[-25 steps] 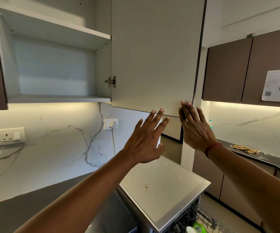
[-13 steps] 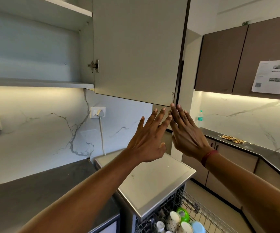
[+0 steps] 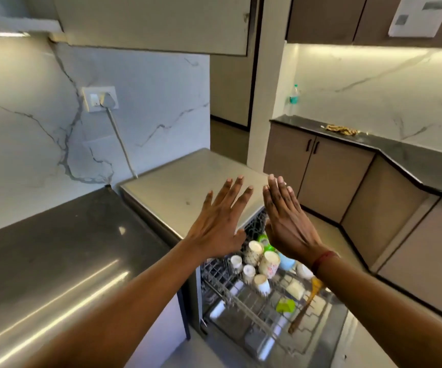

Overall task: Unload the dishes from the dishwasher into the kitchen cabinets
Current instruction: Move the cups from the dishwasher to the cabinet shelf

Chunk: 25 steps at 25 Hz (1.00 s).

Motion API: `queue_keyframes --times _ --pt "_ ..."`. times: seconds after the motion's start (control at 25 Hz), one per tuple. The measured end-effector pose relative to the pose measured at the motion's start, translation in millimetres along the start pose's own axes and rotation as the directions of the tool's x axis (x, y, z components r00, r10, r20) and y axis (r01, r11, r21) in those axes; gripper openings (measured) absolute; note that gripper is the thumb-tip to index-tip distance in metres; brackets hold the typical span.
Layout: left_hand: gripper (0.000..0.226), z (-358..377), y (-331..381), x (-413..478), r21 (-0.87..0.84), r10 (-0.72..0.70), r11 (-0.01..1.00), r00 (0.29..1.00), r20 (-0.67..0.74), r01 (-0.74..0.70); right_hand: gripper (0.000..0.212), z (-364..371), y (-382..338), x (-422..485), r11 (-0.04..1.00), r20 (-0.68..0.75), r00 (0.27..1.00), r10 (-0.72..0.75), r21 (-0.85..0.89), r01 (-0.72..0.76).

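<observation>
Both hands came down from the pale grey cabinet door (image 3: 156,22); the left hand (image 3: 217,224) and right hand (image 3: 288,224) hang flat, fingers straight, holding nothing, over white cups (image 3: 269,262) in the wire rack (image 3: 241,301) of the silver dishwasher (image 3: 188,181).

a kitchen: an open dishwasher (image 3: 188,179) at centre with cups (image 3: 269,264) in its pulled-out rack (image 3: 227,292), a dark countertop (image 3: 55,248) near left, a marble-look backsplash (image 3: 28,134) behind it, wall cabinets (image 3: 161,19) overhead, and beige base cabinets (image 3: 334,168) under a second counter (image 3: 400,152) far right.
</observation>
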State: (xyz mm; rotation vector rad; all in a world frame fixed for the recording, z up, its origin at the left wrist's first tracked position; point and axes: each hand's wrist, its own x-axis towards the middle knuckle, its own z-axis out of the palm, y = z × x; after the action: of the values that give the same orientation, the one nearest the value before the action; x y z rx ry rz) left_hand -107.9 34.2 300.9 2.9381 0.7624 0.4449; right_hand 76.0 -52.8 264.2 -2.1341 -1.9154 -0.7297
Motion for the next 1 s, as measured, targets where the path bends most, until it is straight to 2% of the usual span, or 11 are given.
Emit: queue_keyframes --times 0.24,0.48,0.76,1.0 --pt "0.091 58.1 -22.5 -33.1 -0.105 -0.014 0.994 0.991 0.131 0.028 0.087 45.0 -38.4 -53.2 0.989 0.160 0.978 0.133 0.048 -0.143" --pt "0.092 93.8 -23.9 -30.3 -0.175 0.058 0.984 0.979 0.196 -0.023 0.095 61.1 -51.9 -86.6 0.948 0.256 0.922 0.291 0.052 -0.313" --pt "0.090 149.7 -6.2 -20.0 -0.228 0.128 0.972 0.942 0.309 -0.057 0.083 96.2 -30.6 -147.1 0.886 0.422 0.813 0.401 0.047 -0.461" --pt "0.087 221.8 15.9 1.3 -0.254 0.078 0.967 0.904 0.421 0.034 0.076 153.0 5.1 -192.5 0.799 0.517 0.723 0.458 0.116 -0.590"
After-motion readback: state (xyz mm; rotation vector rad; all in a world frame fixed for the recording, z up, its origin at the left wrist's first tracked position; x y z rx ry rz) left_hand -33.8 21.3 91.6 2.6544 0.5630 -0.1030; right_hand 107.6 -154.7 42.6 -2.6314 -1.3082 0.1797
